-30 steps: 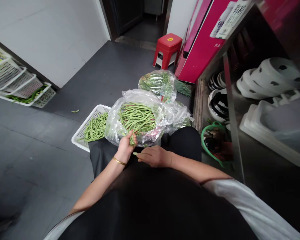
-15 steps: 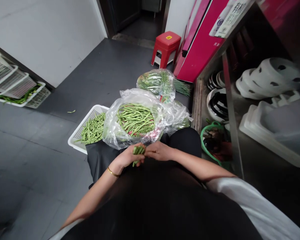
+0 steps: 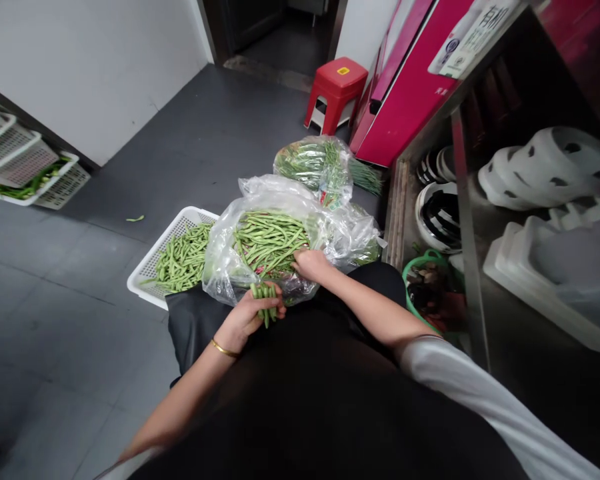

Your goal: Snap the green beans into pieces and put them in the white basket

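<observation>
A small bunch of green beans (image 3: pixel 265 304) is in my left hand (image 3: pixel 250 311), whose fingers wrap around it above my lap. My right hand (image 3: pixel 314 265) reaches into the open clear plastic bag (image 3: pixel 220 247), at the right edge of the long green beans (image 3: pixel 270 237) heaped inside. Its fingertips are partly hidden among the beans and plastic, so what they grip, if anything, does not show. Left of the bag, a white perforated basket (image 3: pixel 139 275) holds shorter pieces of green bean (image 3: pixel 183 260).
Behind the bag lies another bag of greens (image 3: pixel 305 163). A red stool (image 3: pixel 337 87) stands near the doorway. On the right are a metal shelf with white containers (image 3: pixel 545 167) and a green basket (image 3: pixel 409 283). Stacked baskets (image 3: pixel 63 190) sit at far left.
My right hand has left my left hand and moved forward into the bag's right side. My left hand still holds the bunch, shifted slightly left.
</observation>
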`<state>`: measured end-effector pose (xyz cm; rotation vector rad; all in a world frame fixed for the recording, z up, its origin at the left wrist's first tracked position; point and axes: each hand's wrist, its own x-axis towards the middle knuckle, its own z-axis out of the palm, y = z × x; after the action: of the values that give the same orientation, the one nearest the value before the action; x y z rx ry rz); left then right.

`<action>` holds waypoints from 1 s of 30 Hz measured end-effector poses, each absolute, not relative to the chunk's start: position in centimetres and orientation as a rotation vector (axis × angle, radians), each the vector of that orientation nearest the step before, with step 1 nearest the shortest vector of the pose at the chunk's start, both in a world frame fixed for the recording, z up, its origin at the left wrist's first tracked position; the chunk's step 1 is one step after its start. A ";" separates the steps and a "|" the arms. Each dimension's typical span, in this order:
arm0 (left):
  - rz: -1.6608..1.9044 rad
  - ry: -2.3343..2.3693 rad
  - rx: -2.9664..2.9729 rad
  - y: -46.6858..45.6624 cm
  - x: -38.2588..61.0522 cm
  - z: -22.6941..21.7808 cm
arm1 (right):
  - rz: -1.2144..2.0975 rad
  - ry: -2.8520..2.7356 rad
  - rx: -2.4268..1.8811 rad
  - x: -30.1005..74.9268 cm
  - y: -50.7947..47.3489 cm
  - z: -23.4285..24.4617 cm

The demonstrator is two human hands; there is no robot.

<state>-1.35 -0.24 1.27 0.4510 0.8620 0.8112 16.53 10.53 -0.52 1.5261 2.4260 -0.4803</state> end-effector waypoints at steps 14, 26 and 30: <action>0.995 0.914 0.378 0.9 1.2 1.4 | -1.217 2.958 1.837 18.2 3.3 5.8; 0.911 1.044 0.724 -1.3 1.2 4.0 | -1.227 2.509 1.192 19.6 2.8 3.5; 0.825 1.037 0.768 -1.6 0.5 4.1 | -2.056 2.424 1.421 19.5 4.5 4.9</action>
<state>0.50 -1.63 4.15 0.7679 1.0368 0.8248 19.52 4.49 4.88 1.4212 2.4241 -2.0558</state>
